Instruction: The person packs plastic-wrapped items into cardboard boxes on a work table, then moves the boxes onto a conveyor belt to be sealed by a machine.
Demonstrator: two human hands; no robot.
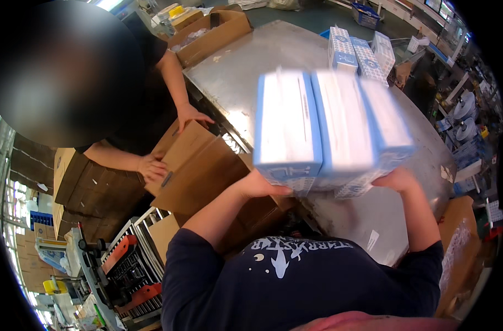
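Observation:
Between my two hands I hold a row of white and blue soft tissue packs (344,121), raised over the metal table and blurred by motion. My left hand (262,185) grips the row's near left end from below. At its near right corner my right hand (396,179) presses in, with the fingertips hidden under the packs. Left of my left hand an open brown cardboard box (193,171) stands with its flaps up. A co-worker's two hands rest on that box's far and left flaps. How full the box is cannot be seen.
The steel table (251,66) spreads ahead and to the right. More tissue packs (364,58) stand at its far right. An open carton (215,36) sits at the far left, flattened cardboard (102,185) is stacked at left, and a roller conveyor (146,226) runs beside me.

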